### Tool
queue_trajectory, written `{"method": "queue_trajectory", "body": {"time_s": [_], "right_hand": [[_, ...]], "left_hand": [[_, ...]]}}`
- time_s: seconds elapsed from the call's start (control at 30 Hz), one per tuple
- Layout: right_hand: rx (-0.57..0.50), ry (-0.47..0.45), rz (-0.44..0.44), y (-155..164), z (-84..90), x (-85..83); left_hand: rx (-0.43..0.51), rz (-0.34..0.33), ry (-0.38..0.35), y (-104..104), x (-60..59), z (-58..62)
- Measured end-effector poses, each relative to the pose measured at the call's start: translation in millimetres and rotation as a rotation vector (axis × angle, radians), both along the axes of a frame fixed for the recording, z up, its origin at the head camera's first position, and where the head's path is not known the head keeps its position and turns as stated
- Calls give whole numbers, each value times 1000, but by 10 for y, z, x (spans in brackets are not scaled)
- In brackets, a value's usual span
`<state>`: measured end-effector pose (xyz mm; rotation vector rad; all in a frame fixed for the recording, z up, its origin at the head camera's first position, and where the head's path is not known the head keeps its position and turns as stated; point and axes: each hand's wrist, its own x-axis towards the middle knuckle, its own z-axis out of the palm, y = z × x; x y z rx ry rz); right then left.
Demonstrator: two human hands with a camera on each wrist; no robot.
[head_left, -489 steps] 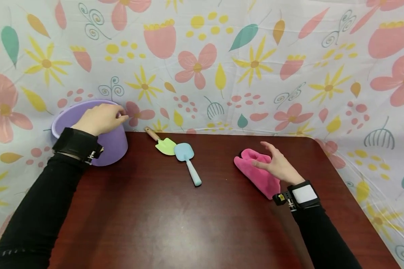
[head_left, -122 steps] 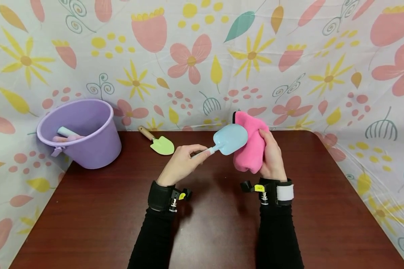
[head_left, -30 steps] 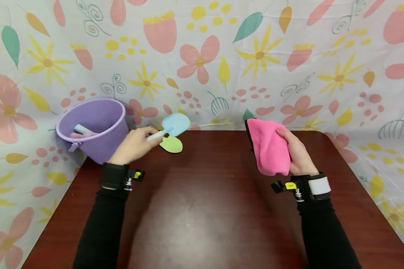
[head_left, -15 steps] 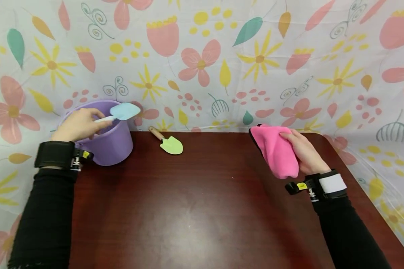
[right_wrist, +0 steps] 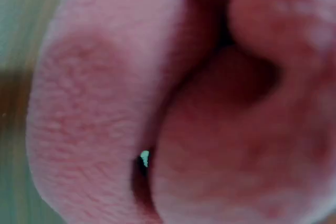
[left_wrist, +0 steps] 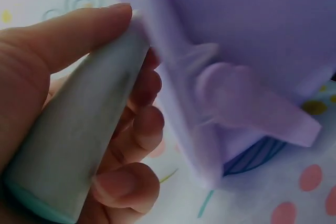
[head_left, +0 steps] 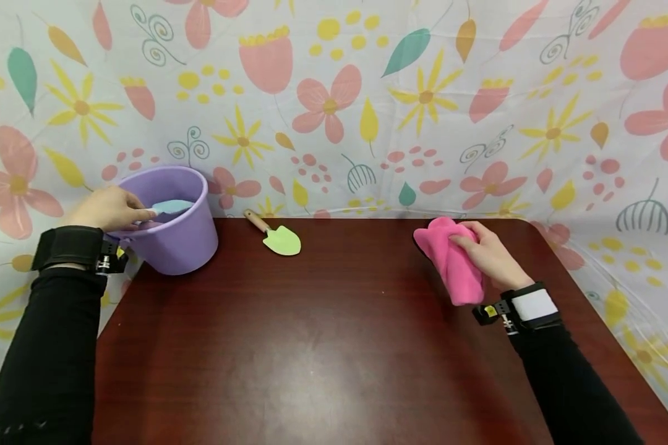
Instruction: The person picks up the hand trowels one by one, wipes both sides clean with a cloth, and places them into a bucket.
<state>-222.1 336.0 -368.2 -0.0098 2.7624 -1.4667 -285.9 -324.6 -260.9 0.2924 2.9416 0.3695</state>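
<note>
At the near-left rim of the purple bucket (head_left: 186,244), my left hand (head_left: 104,209) grips the light blue trowel (head_left: 174,209) by its pale handle. The trowel's blade sits inside the bucket opening. In the left wrist view, fingers and thumb wrap round the trowel handle (left_wrist: 79,124), beside the bucket's rim and handle hinge (left_wrist: 231,93). On the right, my right hand (head_left: 490,253) holds a bunched pink cloth (head_left: 453,266) with black edging, just over the table. The folded pink cloth (right_wrist: 100,103) fills the right wrist view and hides the fingers there.
A green trowel (head_left: 282,241) with a wooden handle lies on the dark brown table (head_left: 312,334), right of the bucket. Behind the table hangs a flower-patterned curtain (head_left: 328,111). Something pinkish shows inside the bucket, mostly hidden by the left hand.
My left hand has carried the blue trowel leftward from over the green trowel, then lowered its blade into the bucket. My right hand, still holding the pink cloth, has come slightly lower.
</note>
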Motion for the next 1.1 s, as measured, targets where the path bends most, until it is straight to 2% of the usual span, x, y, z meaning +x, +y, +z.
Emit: {"method": "queue_trajectory", "body": {"time_s": [0.23, 0.43, 0.57, 0.7, 0.83, 0.97, 1.1], "right_hand": [[93, -1, 69, 2, -157, -33], [193, -5, 117, 1, -272, -49], [218, 4, 131, -30, -336, -70], [212, -13, 137, -99, -434, -92], [188, -75, 134, -152, -533, -98], [190, -96, 138, -174, -564, -89], [235, -84, 153, -173, -509, -65]], "left_hand": [[-10, 40, 96, 5, -113, -134], [-40, 60, 122, 42, -191, -217], [-34, 71, 144, 67, -237, -253], [-6, 92, 115, 57, -256, -295], [4, 114, 78, 68, -261, -337], [5, 120, 90, 118, -235, -335], [26, 94, 114, 186, -204, -277]]}}
